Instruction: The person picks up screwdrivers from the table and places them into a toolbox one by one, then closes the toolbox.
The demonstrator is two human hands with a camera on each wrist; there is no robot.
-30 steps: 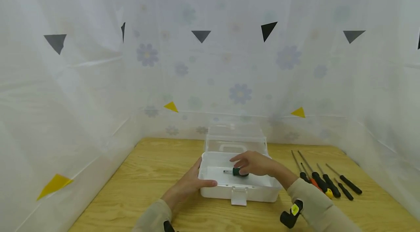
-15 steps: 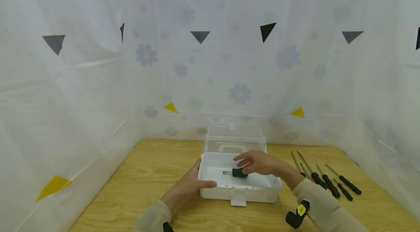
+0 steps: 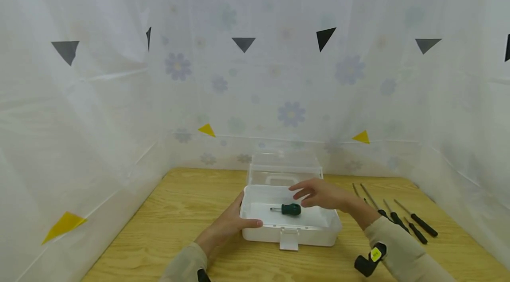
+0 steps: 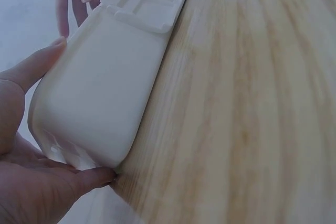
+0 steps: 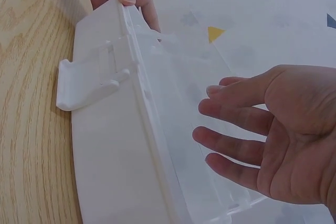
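A white plastic box stands on the wooden table with its clear lid raised at the back. A stubby screwdriver with a dark green handle lies alone on the box floor. My left hand grips the box's left front corner, thumb on the rim. My right hand hovers over the right side of the box, fingers spread and holding nothing, just above and right of the screwdriver.
Several long screwdrivers with black handles lie in a row on the table right of the box. A white flowered curtain encloses the table on three sides. The box's front latch hangs open.
My right hand has let go of the green screwdriver, which now lies in the box, and has lifted up and to the right. My left hand has stayed on the box corner.
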